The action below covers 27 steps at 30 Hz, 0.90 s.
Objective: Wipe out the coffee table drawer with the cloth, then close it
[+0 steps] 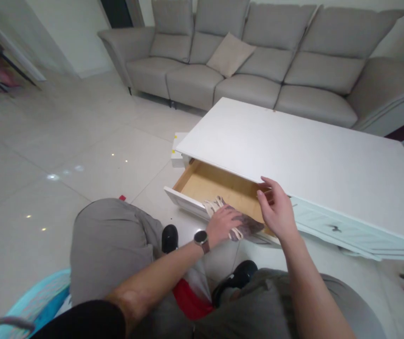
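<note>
A white coffee table (293, 150) has one drawer (223, 188) pulled out toward me, its wooden bottom showing. My left hand (225, 225), with a watch on the wrist, is closed on a striped cloth (239, 227) that lies over the drawer's front edge. My right hand (275, 207) hovers just right of it at the drawer's opening, fingers apart and slightly curled, holding nothing. I sit low in front of the drawer, my knees in grey trousers at either side.
A grey sofa (258, 56) with a beige cushion (230, 54) stands behind the table. A second, shut drawer front (336, 229) is to the right. Glossy tiled floor (64, 155) spreads to the left. A turquoise object (35, 303) sits at bottom left.
</note>
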Tool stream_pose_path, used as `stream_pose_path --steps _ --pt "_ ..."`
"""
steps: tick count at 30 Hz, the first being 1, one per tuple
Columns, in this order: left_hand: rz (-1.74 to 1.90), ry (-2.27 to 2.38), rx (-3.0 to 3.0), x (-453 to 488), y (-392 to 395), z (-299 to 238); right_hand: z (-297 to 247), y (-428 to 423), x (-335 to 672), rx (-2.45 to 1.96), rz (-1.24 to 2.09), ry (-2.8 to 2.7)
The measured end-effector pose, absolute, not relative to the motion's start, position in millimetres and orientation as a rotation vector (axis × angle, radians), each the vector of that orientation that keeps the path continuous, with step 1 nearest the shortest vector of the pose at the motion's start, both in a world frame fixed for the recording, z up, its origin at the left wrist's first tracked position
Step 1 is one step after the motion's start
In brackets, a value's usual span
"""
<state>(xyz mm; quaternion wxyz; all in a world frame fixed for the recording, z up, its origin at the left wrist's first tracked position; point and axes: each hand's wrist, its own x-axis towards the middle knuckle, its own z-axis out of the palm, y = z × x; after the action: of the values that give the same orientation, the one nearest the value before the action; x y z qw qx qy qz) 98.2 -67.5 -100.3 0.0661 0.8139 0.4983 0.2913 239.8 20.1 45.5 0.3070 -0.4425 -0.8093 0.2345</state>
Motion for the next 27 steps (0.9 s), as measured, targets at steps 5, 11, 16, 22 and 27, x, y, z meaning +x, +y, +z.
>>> stream_pose_path --steps 5,11,16,22,27 --pt "0.914 1.952 2.105 -32.2 -87.1 -86.8 50.3 16.3 243.1 -1.145 0.542 -2.289" --pt "1.266 2.412 1.583 -107.5 -87.3 -84.1 48.6 15.2 240.7 -1.194 0.498 -2.384" --pt "1.348 2.33 1.622 -57.8 -88.6 -91.6 49.9 13.7 234.4 -1.158 0.489 -2.392" --pt "1.03 1.901 2.121 55.9 -102.9 -106.9 44.6 13.3 227.7 -1.174 0.516 -2.408" --pt "0.923 1.712 2.37 117.2 -91.5 -128.0 36.9 12.0 226.2 -1.19 0.523 -2.445"
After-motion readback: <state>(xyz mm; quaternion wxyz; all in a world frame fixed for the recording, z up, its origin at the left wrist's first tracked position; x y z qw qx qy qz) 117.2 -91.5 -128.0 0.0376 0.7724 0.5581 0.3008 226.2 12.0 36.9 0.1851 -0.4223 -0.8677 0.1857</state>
